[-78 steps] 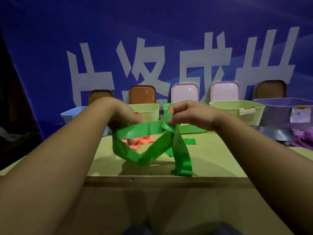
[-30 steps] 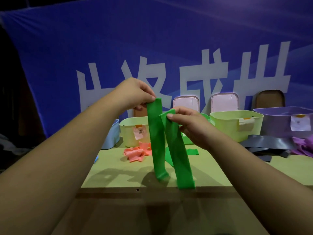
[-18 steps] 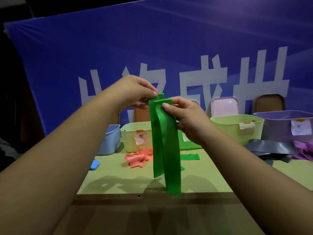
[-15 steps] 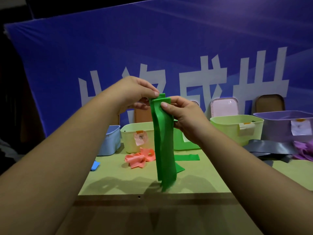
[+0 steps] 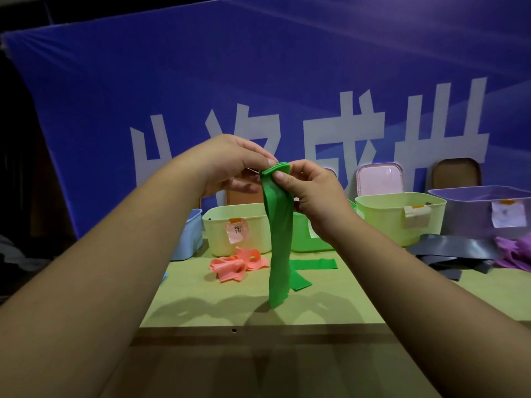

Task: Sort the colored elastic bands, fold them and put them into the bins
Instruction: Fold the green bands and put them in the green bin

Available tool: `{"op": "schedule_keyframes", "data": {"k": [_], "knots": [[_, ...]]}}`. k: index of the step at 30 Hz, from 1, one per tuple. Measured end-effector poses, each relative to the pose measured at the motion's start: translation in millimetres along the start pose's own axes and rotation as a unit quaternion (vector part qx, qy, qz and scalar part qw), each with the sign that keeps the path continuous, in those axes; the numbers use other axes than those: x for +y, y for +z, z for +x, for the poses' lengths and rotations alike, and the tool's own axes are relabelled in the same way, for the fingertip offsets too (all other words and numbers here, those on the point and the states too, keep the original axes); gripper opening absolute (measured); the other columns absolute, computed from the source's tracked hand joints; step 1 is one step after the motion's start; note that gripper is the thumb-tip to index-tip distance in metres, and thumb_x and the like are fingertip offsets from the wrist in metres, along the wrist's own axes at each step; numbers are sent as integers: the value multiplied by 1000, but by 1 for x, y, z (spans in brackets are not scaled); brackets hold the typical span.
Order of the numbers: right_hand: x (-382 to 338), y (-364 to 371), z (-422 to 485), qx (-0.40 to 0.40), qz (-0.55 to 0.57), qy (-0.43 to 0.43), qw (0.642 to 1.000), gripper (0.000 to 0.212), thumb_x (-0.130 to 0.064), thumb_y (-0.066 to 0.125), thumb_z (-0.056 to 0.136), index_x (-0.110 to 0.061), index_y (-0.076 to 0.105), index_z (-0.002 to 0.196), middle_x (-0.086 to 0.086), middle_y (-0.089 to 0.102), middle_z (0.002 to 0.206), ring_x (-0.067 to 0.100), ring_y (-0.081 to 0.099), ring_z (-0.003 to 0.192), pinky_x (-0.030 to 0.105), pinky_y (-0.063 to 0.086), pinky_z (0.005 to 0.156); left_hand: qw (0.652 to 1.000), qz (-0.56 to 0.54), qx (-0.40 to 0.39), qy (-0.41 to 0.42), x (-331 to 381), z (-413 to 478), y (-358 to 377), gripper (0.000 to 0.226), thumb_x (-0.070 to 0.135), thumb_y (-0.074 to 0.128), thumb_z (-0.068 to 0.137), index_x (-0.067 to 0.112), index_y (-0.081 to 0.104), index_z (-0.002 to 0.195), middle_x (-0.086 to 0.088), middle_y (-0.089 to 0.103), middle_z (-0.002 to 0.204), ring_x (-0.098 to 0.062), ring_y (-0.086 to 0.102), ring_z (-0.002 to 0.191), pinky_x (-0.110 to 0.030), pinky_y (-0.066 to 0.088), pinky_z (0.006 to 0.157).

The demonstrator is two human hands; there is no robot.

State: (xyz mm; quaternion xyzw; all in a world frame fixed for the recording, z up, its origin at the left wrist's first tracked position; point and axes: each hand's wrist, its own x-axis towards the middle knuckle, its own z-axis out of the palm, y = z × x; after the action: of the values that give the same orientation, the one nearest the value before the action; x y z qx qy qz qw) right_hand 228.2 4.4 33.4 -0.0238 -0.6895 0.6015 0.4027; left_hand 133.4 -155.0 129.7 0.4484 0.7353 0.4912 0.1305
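green elastic band dangles limp over the table, doubled, its top pinched together by left hand and right hand. looks light, floppy, stretchy; best gripped at the stacked top ends.

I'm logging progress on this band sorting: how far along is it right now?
Done: unclear, since the plastic bins hide their contents. In hand: the left hand and right hand pinch the top of a long green elastic band, doubled and hanging. Left: a flat green band, crumpled salmon-pink bands, dark grey bands and purple bands lie on the yellow-green table, outside the bins.
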Motion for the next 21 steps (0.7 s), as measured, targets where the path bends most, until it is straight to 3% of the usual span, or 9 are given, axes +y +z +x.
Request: {"op": "schedule_keyframes", "data": {"k": [8, 14, 21], "knots": [[2, -2, 1, -1, -13, 6, 1000, 22, -30, 78, 97, -15, 75, 112, 5, 80, 105, 27, 77, 104, 51, 65, 90, 1000, 2, 1, 4, -2, 1, 2, 16, 16, 76, 98, 9, 81, 112, -11, 82, 101, -22, 81, 93, -31, 67, 74], [1, -1, 0, -4, -16, 6, 1000, 18, -28, 76, 99, -15, 75, 111, -1, 80, 99, 11, 76, 89, 33, 57, 75, 1000, 13, 3, 7, -2, 0, 1, 17, 18, 76, 98, 11, 81, 113, -9, 82, 102, -22, 81, 95, -33, 67, 76], [5, 2, 3, -7, -2, 19, 1000, 22, -30, 76, 100, -13, 73, 114, 5, 80, 105, 26, 78, 100, 49, 66, 87, 1000, 23, 0, 15, -5, 0, 0, 17, 20, 74, 101, 13, 81, 114, -9, 82, 104, -23, 81, 100, -36, 66, 85]]}}
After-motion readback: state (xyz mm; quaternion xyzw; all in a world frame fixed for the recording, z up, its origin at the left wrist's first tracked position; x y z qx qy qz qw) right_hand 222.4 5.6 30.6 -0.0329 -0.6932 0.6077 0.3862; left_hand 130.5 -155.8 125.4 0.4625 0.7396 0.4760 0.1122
